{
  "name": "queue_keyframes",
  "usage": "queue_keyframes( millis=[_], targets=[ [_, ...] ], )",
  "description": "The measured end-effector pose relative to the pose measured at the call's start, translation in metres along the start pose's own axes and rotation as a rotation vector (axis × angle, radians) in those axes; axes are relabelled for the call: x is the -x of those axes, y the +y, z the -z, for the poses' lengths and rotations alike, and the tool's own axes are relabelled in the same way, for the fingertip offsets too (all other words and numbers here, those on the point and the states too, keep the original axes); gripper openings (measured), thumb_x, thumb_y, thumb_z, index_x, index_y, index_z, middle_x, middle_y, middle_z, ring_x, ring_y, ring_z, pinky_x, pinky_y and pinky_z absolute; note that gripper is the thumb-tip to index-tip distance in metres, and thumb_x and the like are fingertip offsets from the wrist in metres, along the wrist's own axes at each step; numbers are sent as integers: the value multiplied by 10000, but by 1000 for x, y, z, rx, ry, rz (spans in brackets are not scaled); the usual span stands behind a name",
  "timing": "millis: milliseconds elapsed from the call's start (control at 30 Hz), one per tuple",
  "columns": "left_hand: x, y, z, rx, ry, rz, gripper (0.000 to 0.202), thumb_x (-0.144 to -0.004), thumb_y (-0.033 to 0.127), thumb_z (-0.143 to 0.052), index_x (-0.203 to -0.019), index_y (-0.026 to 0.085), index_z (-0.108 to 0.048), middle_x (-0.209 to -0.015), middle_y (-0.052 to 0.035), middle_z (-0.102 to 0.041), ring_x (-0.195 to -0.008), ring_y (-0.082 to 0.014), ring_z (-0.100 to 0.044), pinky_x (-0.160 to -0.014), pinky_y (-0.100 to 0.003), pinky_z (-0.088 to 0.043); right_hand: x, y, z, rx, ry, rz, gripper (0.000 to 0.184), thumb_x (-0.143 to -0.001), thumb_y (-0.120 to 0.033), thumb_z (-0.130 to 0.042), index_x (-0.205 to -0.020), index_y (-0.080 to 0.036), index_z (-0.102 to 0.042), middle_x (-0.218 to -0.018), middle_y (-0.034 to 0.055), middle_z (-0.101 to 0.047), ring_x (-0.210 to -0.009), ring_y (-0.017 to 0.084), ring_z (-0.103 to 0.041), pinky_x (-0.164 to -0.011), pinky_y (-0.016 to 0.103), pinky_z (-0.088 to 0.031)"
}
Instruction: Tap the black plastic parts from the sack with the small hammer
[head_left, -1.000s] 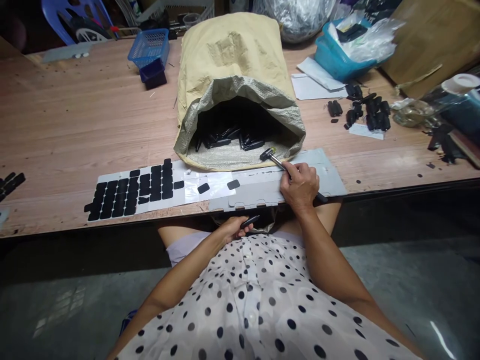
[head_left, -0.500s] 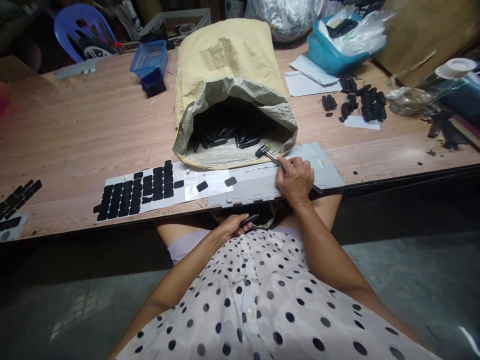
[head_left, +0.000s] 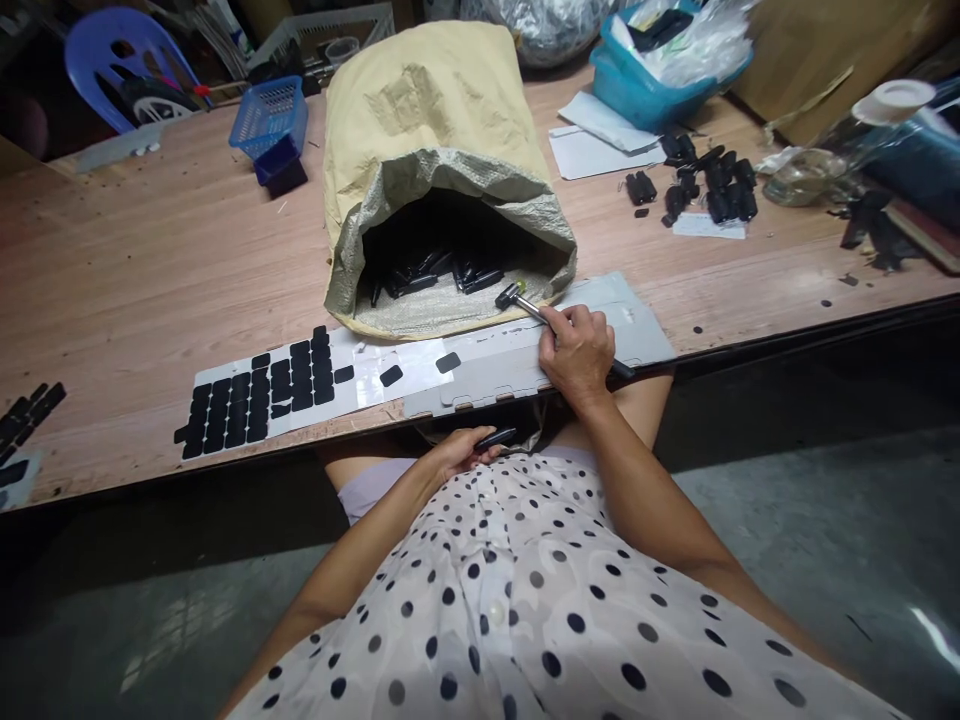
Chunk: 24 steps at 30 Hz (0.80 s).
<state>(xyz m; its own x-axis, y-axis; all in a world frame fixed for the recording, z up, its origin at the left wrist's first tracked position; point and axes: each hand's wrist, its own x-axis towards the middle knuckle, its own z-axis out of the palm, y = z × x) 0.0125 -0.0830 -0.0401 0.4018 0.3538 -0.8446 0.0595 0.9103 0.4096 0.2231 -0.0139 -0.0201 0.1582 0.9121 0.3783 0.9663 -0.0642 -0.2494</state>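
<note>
My right hand (head_left: pixel 579 350) is wrapped round the handle of a small hammer (head_left: pixel 529 306), and rests over the grey cardboard (head_left: pixel 510 368) at the table's front edge. The hammer's metal head lies at the lower lip of an open woven sack (head_left: pixel 431 90). Inside the sack's mouth are several glossy black elongated pieces (head_left: pixel 435 272). In my lap, below the table edge, my left hand (head_left: pixel 463 450) is closed on a similar black elongated piece (head_left: pixel 497 438). Rows of black rounded pads (head_left: pixel 238 400) lie on a white sheet left of the cardboard.
A blue basket (head_left: pixel 271 112) and a dark blue box (head_left: pixel 282 166) stand behind on the left. At the back right are a turquoise basin (head_left: pixel 652 95), black parts (head_left: pixel 720 185) and a plastic jar (head_left: pixel 814 175). More black pads (head_left: pixel 30 420) lie at the far left.
The view has shifted slightly, so the table items appear a little farther left. Both hands keep their holds on the hammer and the black piece.
</note>
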Motion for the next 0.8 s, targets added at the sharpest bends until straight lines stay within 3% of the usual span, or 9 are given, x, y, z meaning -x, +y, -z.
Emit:
queue_keyframes(
  millis=[200,467,667,800],
  targets=[
    [6,-1,-2,23,-39,-49,410,-864,398,-741,-611,127,-566,-564,-5,-568,-464,-42,-394,-431,-178,-257,1,0,1,2,-10,1,438,-853,-240,-545,-1273,-269,-667,-1078,122,-579,-966,282,-410,-798,390,-310],
    [8,-1,1,14,-62,-76,406,-883,393,-714,-611,126,-573,-544,-3,-550,-464,-47,-409,-451,-179,-276,0,-2,3,9,-44,-3,443,-853,-224,-545,-1277,-268,-669,-1114,127,-581,-973,284,-414,-794,382,-305],
    [-18,3,7,-29,6,36,469,-980,489,-541,-673,136,-577,-488,46,-446,-390,-41,-276,-407,-191,-142,2,0,2,2,18,8,392,-869,-233,-532,-1224,-266,-695,-1039,113,-593,-937,270,-427,-769,372,-295],
    [-40,5,8,-47,70,51,508,-954,624,-519,-755,163,-600,-484,54,-476,-388,-62,-251,-429,-206,-104,3,3,2,-6,58,24,365,-886,-226,-519,-1194,-260,-714,-1002,109,-604,-912,261,-444,-749,364,-289]
  ],
)
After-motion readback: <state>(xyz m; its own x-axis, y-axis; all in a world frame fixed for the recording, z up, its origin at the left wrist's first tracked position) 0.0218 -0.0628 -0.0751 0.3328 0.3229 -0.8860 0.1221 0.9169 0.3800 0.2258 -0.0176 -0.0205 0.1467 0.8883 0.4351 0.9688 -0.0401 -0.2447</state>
